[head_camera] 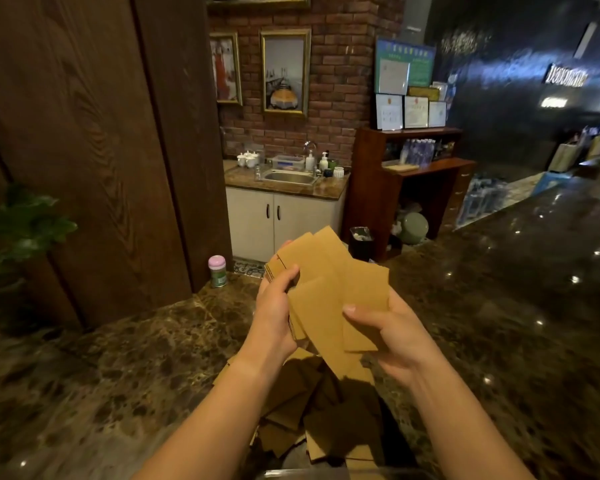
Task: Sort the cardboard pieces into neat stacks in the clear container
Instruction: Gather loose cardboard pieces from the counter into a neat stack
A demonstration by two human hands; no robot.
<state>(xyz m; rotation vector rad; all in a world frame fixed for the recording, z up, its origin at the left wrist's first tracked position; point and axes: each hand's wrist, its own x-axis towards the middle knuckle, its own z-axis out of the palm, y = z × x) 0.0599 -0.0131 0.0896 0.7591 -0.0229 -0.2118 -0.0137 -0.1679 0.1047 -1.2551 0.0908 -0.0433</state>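
Note:
A fanned bunch of brown cardboard pieces is held up in front of me over the marble counter. My left hand grips the bunch at its left edge, thumb on top. My right hand holds the right side, thumb pressed on the front piece. Below my wrists lies a loose, shadowed heap of more cardboard pieces. A clear rim of the container shows at the bottom edge of the view.
The dark marble counter runs left and right around the heap. A pink-lidded green jar stands at the counter's far edge by a wooden pillar. A leafy plant sits at left. Beyond are a sink cabinet and a black bin.

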